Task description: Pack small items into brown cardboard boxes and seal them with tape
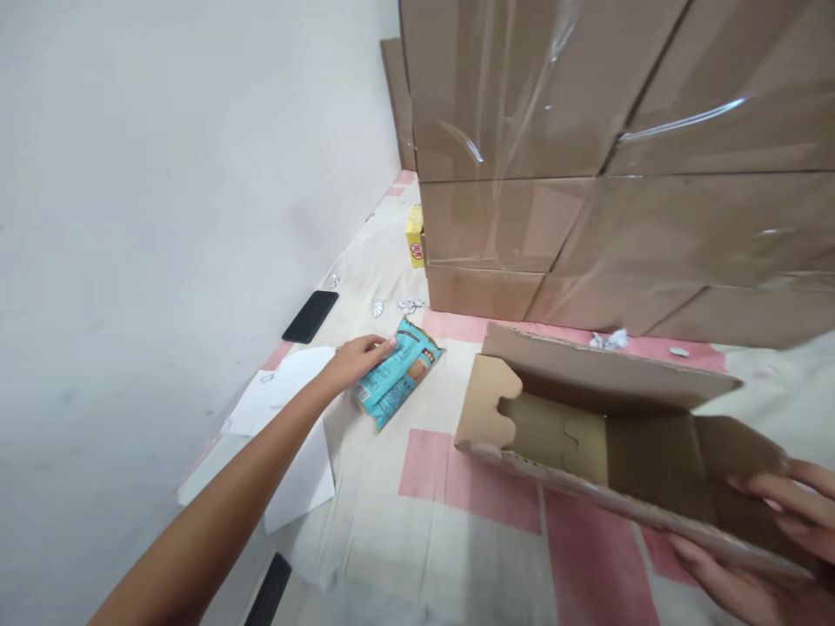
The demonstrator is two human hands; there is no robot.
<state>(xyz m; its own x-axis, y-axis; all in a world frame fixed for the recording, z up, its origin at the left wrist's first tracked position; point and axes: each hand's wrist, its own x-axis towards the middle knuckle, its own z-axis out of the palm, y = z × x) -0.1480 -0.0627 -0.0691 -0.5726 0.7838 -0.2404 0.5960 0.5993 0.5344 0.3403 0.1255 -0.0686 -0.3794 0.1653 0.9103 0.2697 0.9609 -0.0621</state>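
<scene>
On the cloth in the middle lies a blue snack packet [405, 372] with printed text and a barcode. My left hand [361, 359] reaches in from the lower left and grips its upper left side; part of the grip is hidden. To the right stands an open cardboard box [561, 474], its flaps up and its visible inside bare. At the box's right end my right hand [770, 530] is closed on the cardboard, fingers over the flap and thumb along the near wall.
Stacked cartons [509, 217] wrapped in clear film rise behind the box. A white wall [163, 174] borders the left. Near it lie a black phone [310, 316] and white papers [300, 478]. Crumpled scraps [410, 305] and a yellow box [416, 236] sit farther back.
</scene>
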